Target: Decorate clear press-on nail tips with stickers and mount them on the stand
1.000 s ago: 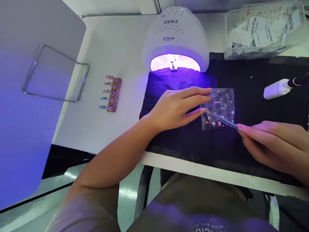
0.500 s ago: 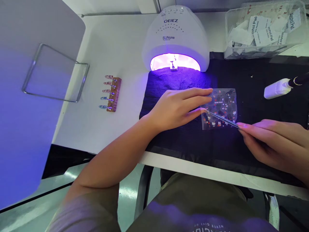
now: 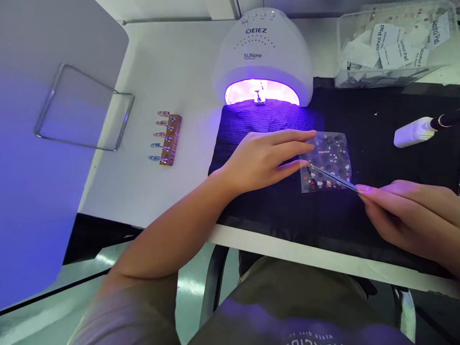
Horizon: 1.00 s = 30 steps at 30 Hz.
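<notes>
cloth (image 3: 266, 206) lies black on white table (image 3: 190, 76) under sticker sheet (image 3: 334, 151); floor (image 3: 190, 287) shines.

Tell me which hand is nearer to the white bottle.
Right. The right hand, holding tweezers, is just on the near side of the white bottle; the left hand is farther away, left of it, touching the sticker sheet.

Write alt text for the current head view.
The left hand touches a transparent sheet with small red and white prints while the right hand holds slim metal tweezers over it, on a black mat. A lit white domed lamp and a clear plastic box of white alcohol-pad packets stand behind.
</notes>
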Each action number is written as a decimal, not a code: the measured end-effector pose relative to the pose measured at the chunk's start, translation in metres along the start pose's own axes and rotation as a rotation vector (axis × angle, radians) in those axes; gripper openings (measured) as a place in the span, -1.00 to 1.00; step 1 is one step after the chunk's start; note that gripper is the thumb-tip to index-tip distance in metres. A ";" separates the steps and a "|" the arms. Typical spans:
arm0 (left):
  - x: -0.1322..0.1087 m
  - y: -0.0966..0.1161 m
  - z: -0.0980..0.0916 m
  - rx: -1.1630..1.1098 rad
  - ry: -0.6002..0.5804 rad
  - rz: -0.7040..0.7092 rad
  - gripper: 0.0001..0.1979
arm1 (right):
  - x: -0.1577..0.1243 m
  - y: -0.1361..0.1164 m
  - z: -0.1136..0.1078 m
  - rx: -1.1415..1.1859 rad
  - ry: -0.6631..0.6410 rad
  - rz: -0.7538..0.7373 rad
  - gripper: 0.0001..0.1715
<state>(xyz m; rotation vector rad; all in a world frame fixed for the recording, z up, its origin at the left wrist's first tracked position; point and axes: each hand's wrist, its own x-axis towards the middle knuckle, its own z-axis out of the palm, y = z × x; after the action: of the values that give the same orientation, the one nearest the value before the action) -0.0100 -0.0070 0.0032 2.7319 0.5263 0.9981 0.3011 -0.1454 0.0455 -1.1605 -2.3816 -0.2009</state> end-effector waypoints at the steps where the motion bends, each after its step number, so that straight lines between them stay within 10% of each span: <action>1: 0.000 0.000 0.000 -0.001 0.000 -0.002 -0.78 | 0.000 -0.002 -0.001 0.004 0.001 0.004 -0.61; 30: 0.001 0.004 0.000 0.043 -0.039 -0.015 -0.77 | 0.003 0.012 0.007 0.049 -0.002 -0.130 -0.63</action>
<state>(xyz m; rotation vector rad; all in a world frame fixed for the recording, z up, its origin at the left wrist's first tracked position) -0.0082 -0.0104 0.0050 2.7751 0.5674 0.9385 0.3065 -0.1330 0.0403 -0.9852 -2.4508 -0.1828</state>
